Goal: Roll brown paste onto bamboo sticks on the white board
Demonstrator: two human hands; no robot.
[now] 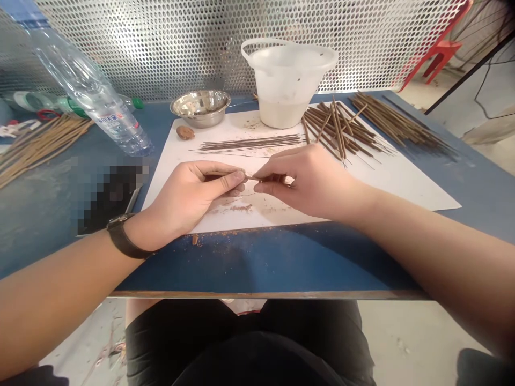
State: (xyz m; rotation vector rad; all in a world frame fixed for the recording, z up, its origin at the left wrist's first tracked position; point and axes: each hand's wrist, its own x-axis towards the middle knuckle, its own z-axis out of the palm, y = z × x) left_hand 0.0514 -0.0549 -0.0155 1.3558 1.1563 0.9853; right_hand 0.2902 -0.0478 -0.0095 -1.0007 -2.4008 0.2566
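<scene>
My left hand [193, 195] and my right hand [309, 179] meet over a white board [402, 182] on the blue table. Both are closed in a pinch on one thin stick coated with brown paste [250, 177], which runs between their fingertips. My left wrist wears a dark watch [123, 236]. Behind the hands lies a row of thin bare sticks [253, 142]. A pile of brown coated sticks [338, 128] lies to the right of them. Brown crumbs dot the board under my hands.
A white plastic bucket [287, 80] and a small steel bowl [200, 106] stand at the back. A brown lump [185, 132] lies near the bowl. A clear water bottle [90, 88] leans at left, over more sticks [36, 142]. A perforated metal screen closes the far side.
</scene>
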